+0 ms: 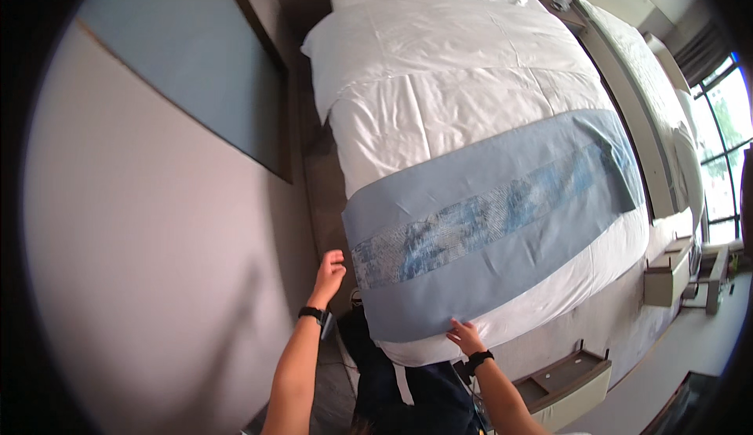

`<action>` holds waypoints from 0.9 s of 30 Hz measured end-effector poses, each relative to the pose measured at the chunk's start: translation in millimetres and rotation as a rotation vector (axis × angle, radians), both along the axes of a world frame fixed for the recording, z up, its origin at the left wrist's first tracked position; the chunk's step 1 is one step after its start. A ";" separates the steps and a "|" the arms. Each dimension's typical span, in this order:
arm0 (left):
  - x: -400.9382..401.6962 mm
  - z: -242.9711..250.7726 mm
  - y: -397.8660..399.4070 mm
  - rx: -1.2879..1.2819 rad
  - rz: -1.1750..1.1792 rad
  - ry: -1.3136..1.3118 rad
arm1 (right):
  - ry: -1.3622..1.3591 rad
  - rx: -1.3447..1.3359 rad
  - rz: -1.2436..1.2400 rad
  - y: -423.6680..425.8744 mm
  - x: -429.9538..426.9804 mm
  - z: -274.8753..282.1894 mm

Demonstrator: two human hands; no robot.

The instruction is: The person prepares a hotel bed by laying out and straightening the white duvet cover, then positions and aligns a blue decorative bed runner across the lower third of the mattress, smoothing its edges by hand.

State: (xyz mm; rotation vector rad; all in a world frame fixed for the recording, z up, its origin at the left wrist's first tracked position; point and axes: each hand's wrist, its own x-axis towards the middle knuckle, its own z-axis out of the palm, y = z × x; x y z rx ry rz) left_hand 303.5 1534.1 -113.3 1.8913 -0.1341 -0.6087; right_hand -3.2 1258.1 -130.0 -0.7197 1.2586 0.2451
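A blue-grey bed runner (470,217) with a patterned middle band lies across the foot of a bed made up in white linen (465,105). Its far right end is folded over in a dark, uneven flap. My left hand (330,275) is in the air beside the runner's left end, fingers slightly bent and holding nothing. At the runner's near edge, the fingertips of my right hand (465,335) rest on or just over the cloth, fingers apart. Both wrists wear dark bands. Whether the right fingertips press the cloth is hard to tell.
A wall (159,229) with a blue-grey panel stands close on the left, with a narrow floor gap before the bed. Upturned drawer-like furniture pieces (565,385) lie at lower right. A bare mattress (641,64) and a window (723,146) are farther right.
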 end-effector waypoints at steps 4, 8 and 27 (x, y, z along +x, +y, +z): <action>95.1 -35.3 -36.6 0.002 -0.043 -0.159 | 0.075 -0.111 0.027 41.4 20.3 -4.2; 142.4 -49.2 -70.3 0.075 -0.183 -0.248 | 0.079 -0.135 -0.074 79.4 40.5 9.9; 270.5 13.9 -53.8 0.235 -0.488 -0.439 | 0.107 -0.427 0.002 176.8 113.7 15.3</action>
